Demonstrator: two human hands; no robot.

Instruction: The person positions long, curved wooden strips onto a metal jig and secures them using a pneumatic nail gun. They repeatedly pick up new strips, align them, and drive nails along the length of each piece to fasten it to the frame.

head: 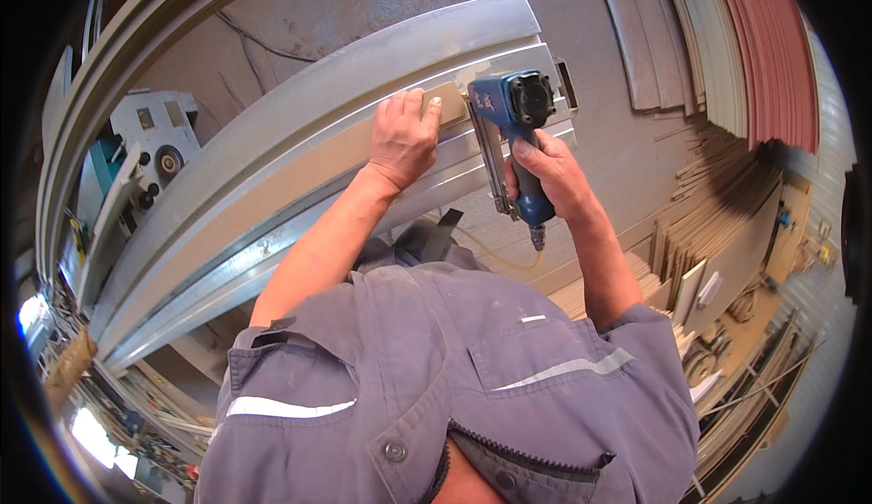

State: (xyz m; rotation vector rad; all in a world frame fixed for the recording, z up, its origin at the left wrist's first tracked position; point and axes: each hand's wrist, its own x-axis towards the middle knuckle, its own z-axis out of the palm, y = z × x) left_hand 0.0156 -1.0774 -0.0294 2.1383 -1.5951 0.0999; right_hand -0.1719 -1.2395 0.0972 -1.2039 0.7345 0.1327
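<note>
My right hand [555,170] is wrapped around the grip of a blue pneumatic nailer or stapler [511,112], whose nose is at the right end of a long tan board strip [300,158]. My left hand [407,133] rests on that strip near its end, fingers over the far edge and thumb on its face. The strip lies lengthwise along a long metal bench or frame [436,35] with several silvery rails. From the bottom of the tool an air fitting leads to a yellowish hose [521,265]. Whether the nose touches the strip is not plain.
A metal bracket [567,87] projects at the bench's right end. Stacks of reddish panels [766,48] and pale panels [708,48] stand at upper right, above many thin strips [736,170]. A machine with a round dial-like part [168,161] is at left. Dark cables [255,48] lie beyond the bench.
</note>
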